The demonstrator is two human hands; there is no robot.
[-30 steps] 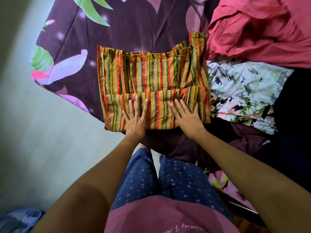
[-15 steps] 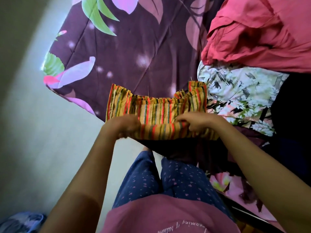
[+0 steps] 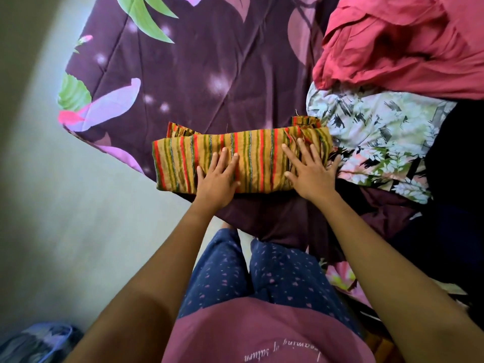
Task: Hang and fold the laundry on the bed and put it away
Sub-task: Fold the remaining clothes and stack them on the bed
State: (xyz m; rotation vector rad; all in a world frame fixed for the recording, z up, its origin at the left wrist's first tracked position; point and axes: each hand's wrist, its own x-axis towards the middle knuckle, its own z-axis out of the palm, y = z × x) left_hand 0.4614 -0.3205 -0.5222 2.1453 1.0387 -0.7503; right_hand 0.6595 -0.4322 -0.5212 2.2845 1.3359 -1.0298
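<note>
- Lower centre of the frame: a dusty-pink shirt [image 3: 262, 334] and navy trousers [image 3: 230, 271] with a small pink print, both soft knit; the person stands at the bed's edge, with pale smooth floor [image 3: 39, 205] to the left.
- Centre: the left hand [image 3: 217, 179] and the right hand [image 3: 311, 174] lie palm-down on the striped cloth [image 3: 262, 158]. The fingers of both are straight and slightly spread; they press flat and grasp nothing.
- The striped cloth is a folded, thick band of thin woven fabric, mustard with red, green and blue stripes. It rests on the near edge of the bed cover [image 3: 209, 74].
- Key relation: the band's long axis runs left to right across the frame, crosswise to the fingers, which point toward the top. The right hand sits near its right end, where the layers bunch; the left hand sits left of the middle, leaving the left end uncovered. Judged from this, a further fold would bring one end over the other.
- Upper half: the bed cover is a quilted plum fabric with large green and pink leaves, lightly creased.
- Right of centre: a pale floral garment [image 3: 379, 132] touches the band's right end.
- Upper right: a crumpled red garment [image 3: 406, 53] lies heaped and unfolded.
</note>
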